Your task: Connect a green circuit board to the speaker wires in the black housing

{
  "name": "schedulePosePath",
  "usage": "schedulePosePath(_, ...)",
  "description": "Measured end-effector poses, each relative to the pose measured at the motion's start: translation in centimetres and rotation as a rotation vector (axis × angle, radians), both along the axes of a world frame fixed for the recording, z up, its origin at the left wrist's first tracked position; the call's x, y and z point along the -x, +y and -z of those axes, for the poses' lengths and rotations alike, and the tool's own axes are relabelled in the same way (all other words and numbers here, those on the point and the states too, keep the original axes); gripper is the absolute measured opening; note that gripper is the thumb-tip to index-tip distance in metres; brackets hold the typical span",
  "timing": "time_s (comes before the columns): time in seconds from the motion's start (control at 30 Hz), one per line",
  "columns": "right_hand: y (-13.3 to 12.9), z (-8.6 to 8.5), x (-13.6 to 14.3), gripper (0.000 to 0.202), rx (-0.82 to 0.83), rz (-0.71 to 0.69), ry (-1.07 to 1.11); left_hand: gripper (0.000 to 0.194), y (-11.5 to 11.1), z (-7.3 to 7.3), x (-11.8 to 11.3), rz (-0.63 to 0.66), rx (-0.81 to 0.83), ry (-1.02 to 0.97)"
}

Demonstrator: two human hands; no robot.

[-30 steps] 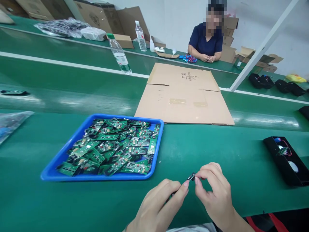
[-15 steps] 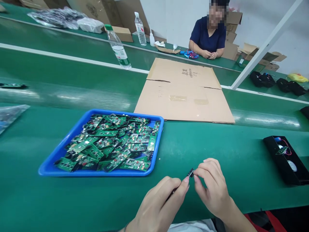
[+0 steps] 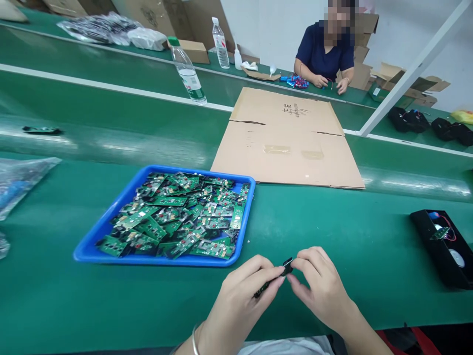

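Note:
My left hand (image 3: 240, 288) grips a small dark circuit board (image 3: 287, 266) between thumb and fingers, and much of the board is hidden by them. At the board's far end, the thumb and forefinger of my right hand (image 3: 323, 283) close on its tip. Both hands are just above the green work surface. Left of them lies a blue tray (image 3: 155, 261) filled with several green circuit boards (image 3: 185, 217), piled at mixed angles.
A flat cardboard sheet (image 3: 295, 162) lies behind the tray. At right stands an open black case (image 3: 439, 261) with wires. A water bottle (image 3: 188, 74) stands beyond the tray; plastic bags (image 3: 22, 185) lie at left. A co-worker (image 3: 325, 56) sits across, near a slanted white post (image 3: 414, 69).
My left hand has turned the board slightly, showing more of its underside edge, and my fingers have shifted on it. The co-worker's hands have moved apart. The view has shifted a little left.

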State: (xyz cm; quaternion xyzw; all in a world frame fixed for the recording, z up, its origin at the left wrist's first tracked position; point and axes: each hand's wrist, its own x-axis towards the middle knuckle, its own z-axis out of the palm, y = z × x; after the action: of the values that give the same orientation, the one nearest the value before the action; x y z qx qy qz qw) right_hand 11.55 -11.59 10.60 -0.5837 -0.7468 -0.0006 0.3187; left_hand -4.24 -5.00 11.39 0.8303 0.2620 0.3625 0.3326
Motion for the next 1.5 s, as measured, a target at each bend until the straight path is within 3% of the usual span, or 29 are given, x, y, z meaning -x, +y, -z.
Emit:
schedulePosePath(0.3,0.3,0.9,-0.3,0.015,0.151,-0.173,0.035,0.007,1.6,2.3,0.4,0.035,0.600,0.017)
schedulePosePath(0.43,1.6,2.5,-0.2,0.012,0.217,-0.175,0.225,0.015,1.3,4.7,0.7,-0.093,0.924,-0.018)
schedulePosePath(0.53,4.4,3.9,0.3,0.011,0.190,-0.108,0.317,0.025,0.3,6.8,0.9,-0.193,1.093,-0.039)
schedulePosePath(0.77,15.0,5.2,2.2,0.014,0.284,-0.119,-0.010,0.025,-2.1,9.0,2.5,-0.260,1.091,-0.059)
schedulePosePath(0.9,18.6,5.6,2.6,0.017,0.345,-0.155,-0.137,0.028,-2.7,10.3,3.6,-0.273,1.128,-0.129)
schedulePosePath(1.07,19.9,5.8,2.7,0.013,0.411,-0.192,-0.270,0.036,-2.6,11.5,3.7,-0.218,1.155,-0.240)
schedulePosePath(1.5,19.8,5.0,3.4,0.014,0.420,-0.225,-0.515,0.042,-2.2,12.2,3.4,-0.163,1.201,-0.310)
